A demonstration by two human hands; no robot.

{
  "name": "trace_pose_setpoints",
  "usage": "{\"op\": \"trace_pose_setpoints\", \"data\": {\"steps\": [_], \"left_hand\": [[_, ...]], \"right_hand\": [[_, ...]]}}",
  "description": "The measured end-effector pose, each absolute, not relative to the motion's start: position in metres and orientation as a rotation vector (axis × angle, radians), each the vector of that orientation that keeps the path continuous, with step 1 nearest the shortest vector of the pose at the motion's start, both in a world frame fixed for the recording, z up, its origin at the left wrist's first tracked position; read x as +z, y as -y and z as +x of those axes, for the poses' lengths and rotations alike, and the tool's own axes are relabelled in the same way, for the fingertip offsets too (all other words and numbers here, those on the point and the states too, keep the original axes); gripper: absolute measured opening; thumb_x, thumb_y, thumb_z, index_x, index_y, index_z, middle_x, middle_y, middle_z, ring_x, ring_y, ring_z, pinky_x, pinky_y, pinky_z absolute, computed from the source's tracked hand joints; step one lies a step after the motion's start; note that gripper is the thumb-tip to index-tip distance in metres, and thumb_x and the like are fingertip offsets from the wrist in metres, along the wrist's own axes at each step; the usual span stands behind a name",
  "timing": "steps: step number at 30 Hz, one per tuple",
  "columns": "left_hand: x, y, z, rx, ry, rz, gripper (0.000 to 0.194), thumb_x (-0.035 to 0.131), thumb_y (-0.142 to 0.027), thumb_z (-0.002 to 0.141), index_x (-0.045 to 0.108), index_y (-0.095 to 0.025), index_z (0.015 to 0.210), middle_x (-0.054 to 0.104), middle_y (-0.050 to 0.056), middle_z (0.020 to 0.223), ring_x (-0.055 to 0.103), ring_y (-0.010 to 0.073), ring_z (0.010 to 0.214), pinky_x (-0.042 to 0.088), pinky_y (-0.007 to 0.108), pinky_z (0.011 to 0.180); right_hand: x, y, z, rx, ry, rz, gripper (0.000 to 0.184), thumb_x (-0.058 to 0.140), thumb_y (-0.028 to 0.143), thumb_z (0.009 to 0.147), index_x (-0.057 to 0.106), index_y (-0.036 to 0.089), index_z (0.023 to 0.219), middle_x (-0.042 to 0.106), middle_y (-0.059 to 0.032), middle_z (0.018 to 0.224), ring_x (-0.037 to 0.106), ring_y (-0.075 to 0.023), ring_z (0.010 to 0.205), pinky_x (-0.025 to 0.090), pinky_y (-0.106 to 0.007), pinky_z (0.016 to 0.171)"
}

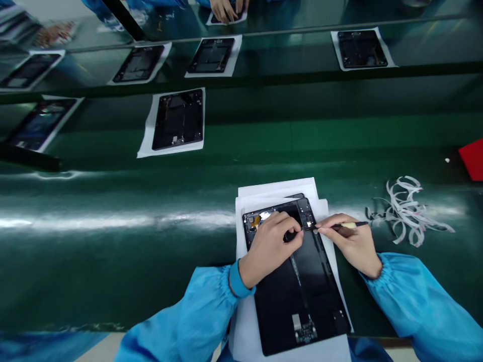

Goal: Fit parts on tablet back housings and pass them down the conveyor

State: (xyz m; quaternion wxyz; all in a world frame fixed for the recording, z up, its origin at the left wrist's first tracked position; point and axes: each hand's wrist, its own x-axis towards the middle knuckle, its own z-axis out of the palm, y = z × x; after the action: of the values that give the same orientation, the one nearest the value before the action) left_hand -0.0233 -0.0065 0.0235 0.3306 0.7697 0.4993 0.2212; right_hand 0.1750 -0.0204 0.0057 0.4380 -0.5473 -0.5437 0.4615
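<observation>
An opened black tablet (281, 296) lies on white sheets (245, 322) in front of me, its inner parts showing. My left hand (273, 244) rests over the upper part of the tablet, thumb and forefinger pinched together. Whatever sits between those fingertips is too small to make out. From the right, my right hand (350, 244) grips a slim, pen-like tool (349, 224) with a dark end and a pale band. The tool's thin tip is at the tablet's upper right edge, close to the left fingertips. Part of a second tablet (296, 195) peeks out beneath the upper sheet.
Curled white strips (409, 213) lie right of my right hand, with a red object (473, 160) beyond. Another opened tablet (179, 120) lies on white paper at the back left. Several more line the far belt. A co-worker's hands (226, 9) work at the top.
</observation>
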Motion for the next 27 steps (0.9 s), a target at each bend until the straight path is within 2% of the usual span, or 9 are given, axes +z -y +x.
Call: {"op": "trace_pose_setpoints", "data": {"steps": [8,15,23,27], "left_hand": [[0.0238,0.0061,-0.0235,0.577,-1.306,2.009,0.010,0.060,-0.015,0.082,0.059,-0.020,0.074,0.058,0.000,0.075,0.055,0.0164,0.075,0.042,0.030,0.069],[0.0236,0.0060,-0.0212,0.589,-1.363,2.001,0.013,0.058,-0.022,0.087,0.058,-0.020,0.074,0.056,0.000,0.071,0.054,0.0160,0.071,0.042,0.030,0.066],[0.0251,0.0063,-0.0237,0.607,-1.259,2.020,0.011,0.057,-0.016,0.085,0.061,-0.020,0.075,0.063,0.001,0.077,0.057,0.0167,0.077,0.044,0.030,0.072],[0.0276,0.0057,-0.0223,0.604,-1.292,2.036,0.013,0.058,-0.015,0.082,0.060,-0.020,0.071,0.061,0.000,0.073,0.057,0.0168,0.073,0.044,0.030,0.068]], "right_hand": [[0.0054,0.0201,0.1767,1.136,1.419,-1.322,0.008,0.073,0.025,0.079,0.068,0.021,0.075,0.073,-0.0025,0.079,0.071,-0.0188,0.078,0.057,-0.028,0.073],[0.0092,0.0190,0.1786,1.157,1.503,-1.275,0.007,0.069,0.026,0.083,0.068,0.021,0.079,0.073,-0.0045,0.083,0.070,-0.0203,0.080,0.057,-0.032,0.075],[0.0071,0.0177,0.1814,1.142,1.279,-1.339,0.015,0.077,0.033,0.075,0.068,0.021,0.071,0.074,-0.0037,0.074,0.072,-0.0207,0.072,0.060,-0.030,0.066],[0.0094,0.0171,0.1789,1.165,1.263,-1.353,0.015,0.077,0.032,0.074,0.068,0.021,0.071,0.074,-0.0036,0.074,0.072,-0.0214,0.070,0.060,-0.030,0.064]]}}
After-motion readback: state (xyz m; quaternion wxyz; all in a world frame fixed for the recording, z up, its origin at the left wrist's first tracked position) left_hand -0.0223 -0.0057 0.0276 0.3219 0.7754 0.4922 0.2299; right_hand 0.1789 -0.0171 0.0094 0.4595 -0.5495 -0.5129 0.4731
